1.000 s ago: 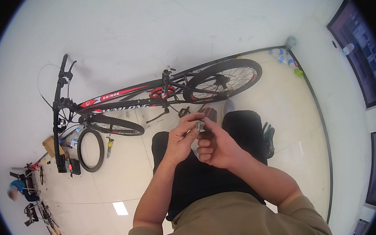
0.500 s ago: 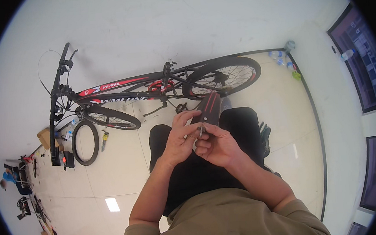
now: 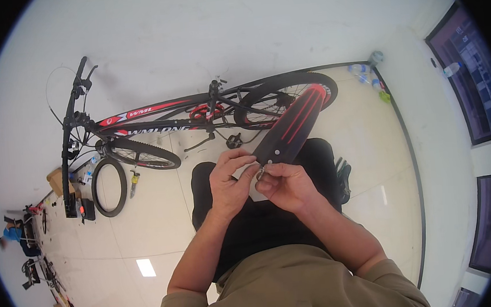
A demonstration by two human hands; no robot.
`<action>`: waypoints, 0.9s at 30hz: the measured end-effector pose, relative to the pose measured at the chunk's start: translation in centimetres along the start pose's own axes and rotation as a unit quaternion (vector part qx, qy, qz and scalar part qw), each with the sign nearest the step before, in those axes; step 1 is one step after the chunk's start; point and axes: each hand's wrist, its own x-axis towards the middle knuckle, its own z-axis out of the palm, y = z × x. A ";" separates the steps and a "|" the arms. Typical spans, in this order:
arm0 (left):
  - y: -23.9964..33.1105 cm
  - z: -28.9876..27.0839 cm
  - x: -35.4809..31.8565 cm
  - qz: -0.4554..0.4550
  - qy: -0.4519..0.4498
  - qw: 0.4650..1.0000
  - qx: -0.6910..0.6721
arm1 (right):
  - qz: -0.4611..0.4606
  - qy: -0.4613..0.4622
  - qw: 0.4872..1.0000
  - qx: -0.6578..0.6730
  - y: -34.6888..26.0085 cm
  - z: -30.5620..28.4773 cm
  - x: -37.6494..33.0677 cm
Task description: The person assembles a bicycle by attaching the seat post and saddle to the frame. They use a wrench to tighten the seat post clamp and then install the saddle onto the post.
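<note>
The black-and-red bicycle with knobby tyres (image 3: 156, 123) stands against the white wall (image 3: 219, 34), handlebars to the person's left, rear wheel to the right; no mudguard shows over either wheel. A loose black rubber tyre (image 3: 110, 187) stands on the pale tiled floor (image 3: 159, 229) just below the front wheel, and a black pedal (image 3: 233, 140) lies on the floor under the frame. The person is seated, dark trousers in view, with the long black plastic mudguard with red stripes (image 3: 292, 126) held above the lap, its far end rising toward the rear wheel and its near end between both hands. The left hand (image 3: 230, 180) is curled shut around the near tip of the mudguard, thumb on top. The right hand (image 3: 285, 185) pinches a small silvery metal fitting (image 3: 260, 173) against that same end; the fingers are closed on it, but whether it is a bolt or a bracket is too small to tell. Judged from this, the fitting is being joined to the mudguard and the mudguard is not yet mounted on the bicycle. A brown cardboard box (image 3: 57, 181) sits on the floor by the front wheel; clear plastic bottles (image 3: 360, 72) stand in the far right corner, one with a green patch beside it.
</note>
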 end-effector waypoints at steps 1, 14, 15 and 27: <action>-0.1 0.2 -0.3 -0.025 0.004 0.999 -0.023 | -0.013 -0.001 1.000 -0.004 -0.2 -0.3 0.2; 1.0 1.9 -0.8 -0.159 -0.045 0.976 -0.138 | -0.224 -0.020 0.955 -0.196 -0.7 -1.1 0.7; 0.8 1.9 -0.9 -0.158 -0.043 0.976 -0.143 | -0.234 -0.028 0.951 -0.200 -0.8 -1.3 0.7; -1.2 2.3 -0.9 -0.248 -0.075 0.903 -0.342 | -0.250 -0.009 0.945 -0.210 -1.4 -1.4 1.1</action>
